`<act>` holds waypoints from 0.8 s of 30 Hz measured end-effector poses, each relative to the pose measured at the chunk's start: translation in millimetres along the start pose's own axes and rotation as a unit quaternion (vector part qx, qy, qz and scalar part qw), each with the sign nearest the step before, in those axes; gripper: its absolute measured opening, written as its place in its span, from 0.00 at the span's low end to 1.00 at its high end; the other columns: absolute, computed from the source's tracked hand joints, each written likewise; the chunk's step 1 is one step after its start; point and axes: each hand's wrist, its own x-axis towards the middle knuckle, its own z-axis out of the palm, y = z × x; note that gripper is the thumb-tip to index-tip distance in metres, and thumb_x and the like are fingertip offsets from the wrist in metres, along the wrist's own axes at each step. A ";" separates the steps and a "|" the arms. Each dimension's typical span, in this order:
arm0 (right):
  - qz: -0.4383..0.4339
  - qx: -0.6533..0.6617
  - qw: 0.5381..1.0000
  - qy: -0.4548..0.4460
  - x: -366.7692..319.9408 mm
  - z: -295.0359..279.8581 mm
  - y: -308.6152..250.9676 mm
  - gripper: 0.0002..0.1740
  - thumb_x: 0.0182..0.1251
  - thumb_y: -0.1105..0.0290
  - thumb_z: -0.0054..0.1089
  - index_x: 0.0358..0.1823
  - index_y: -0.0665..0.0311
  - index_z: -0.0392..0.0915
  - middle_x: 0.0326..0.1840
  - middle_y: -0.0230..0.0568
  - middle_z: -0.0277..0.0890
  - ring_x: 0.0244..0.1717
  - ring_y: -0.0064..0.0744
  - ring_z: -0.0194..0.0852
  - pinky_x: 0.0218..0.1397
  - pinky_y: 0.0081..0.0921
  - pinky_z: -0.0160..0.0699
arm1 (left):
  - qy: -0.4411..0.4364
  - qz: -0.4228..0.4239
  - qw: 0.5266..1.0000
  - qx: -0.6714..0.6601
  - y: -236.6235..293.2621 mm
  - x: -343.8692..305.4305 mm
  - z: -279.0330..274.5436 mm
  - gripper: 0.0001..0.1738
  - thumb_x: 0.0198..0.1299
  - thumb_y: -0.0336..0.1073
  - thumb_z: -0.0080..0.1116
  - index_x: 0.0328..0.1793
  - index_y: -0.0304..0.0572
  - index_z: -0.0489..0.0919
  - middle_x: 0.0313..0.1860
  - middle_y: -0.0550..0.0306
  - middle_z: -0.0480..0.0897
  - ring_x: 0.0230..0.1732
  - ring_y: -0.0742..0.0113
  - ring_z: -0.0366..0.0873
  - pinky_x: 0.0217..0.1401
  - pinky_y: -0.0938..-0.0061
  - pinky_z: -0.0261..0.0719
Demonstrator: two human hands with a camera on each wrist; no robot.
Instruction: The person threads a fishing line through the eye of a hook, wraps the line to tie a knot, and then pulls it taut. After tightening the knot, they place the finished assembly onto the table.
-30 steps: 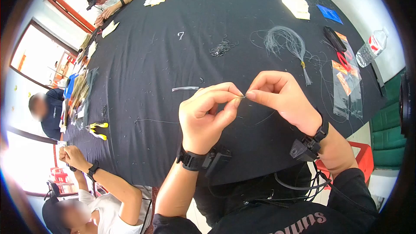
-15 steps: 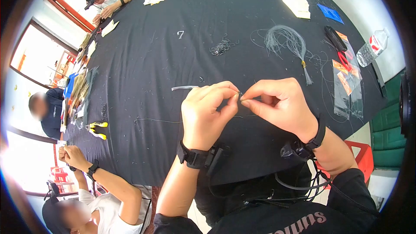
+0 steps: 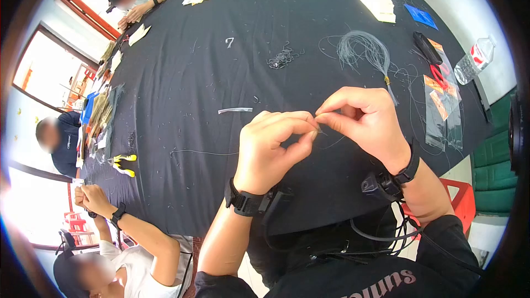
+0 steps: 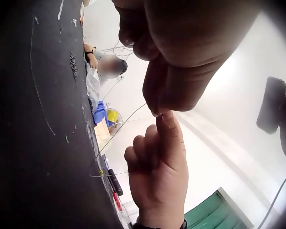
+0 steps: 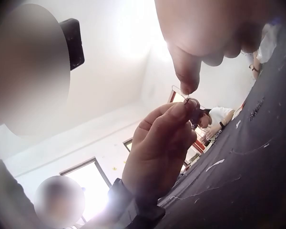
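Fine wire (image 4: 124,124) over black table (image 3: 193,77); wire bundle (image 3: 361,49), bottle (image 3: 473,59); red-framed windows (image 3: 41,66) left.

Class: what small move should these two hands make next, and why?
Probably ease the right hand away from the left hand to draw the thin pale thread taut: both pinch it fingertip to fingertip, and it trails loose toward the black table.

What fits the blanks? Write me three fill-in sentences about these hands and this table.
1. The left hand and the right hand pinch one thin thread above a tablecloth coloured ____.
2. The white numeral on that tablecloth is ____.
3. The pliers lying left of the hands have handles coloured ____.
Missing words: black; 7; yellow.
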 end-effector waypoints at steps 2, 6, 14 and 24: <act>0.014 0.008 1.000 0.003 0.1 -1.1 0.0 0.03 0.59 0.77 0.70 0.34 0.64 0.85 0.13 0.24 0.63 0.18 0.09 0.53 0.22 0.17 0.50 | 0.004 -0.009 1.000 -0.008 1.4 0.3 -1.3 0.05 0.48 0.24 0.67 0.31 0.42 0.84 0.36 0.62 0.89 0.30 0.75 0.80 0.35 0.79 0.73; 0.038 0.018 0.999 0.007 -0.5 -1.7 0.4 0.03 0.59 0.75 0.71 0.33 0.64 0.84 0.13 0.22 0.62 0.18 0.08 0.52 0.22 0.17 0.50 | 0.023 -0.034 0.998 -0.039 2.3 -1.7 -0.5 0.05 0.49 0.22 0.66 0.31 0.41 0.84 0.36 0.64 0.88 0.25 0.84 0.71 0.26 0.85 0.65; 0.132 0.123 0.983 -0.012 -2.9 4.5 0.0 0.05 0.64 0.72 0.70 0.34 0.65 0.82 0.15 0.16 0.64 0.19 0.06 0.53 0.23 0.14 0.49 | 0.064 -0.085 0.991 -0.086 6.8 -2.7 2.0 0.06 0.47 0.23 0.68 0.31 0.42 0.84 0.36 0.62 0.89 0.29 0.73 0.79 0.37 0.79 0.73; 0.271 0.373 0.885 -0.061 -5.4 10.4 -3.6 0.05 0.67 0.71 0.67 0.36 0.65 0.82 0.25 0.19 0.75 0.24 0.04 0.60 0.25 0.09 0.54 | 0.104 -0.006 0.994 -0.035 5.5 -3.0 4.6 0.05 0.50 0.20 0.67 0.31 0.38 0.83 0.37 0.60 0.87 0.25 0.84 0.69 0.24 0.87 0.62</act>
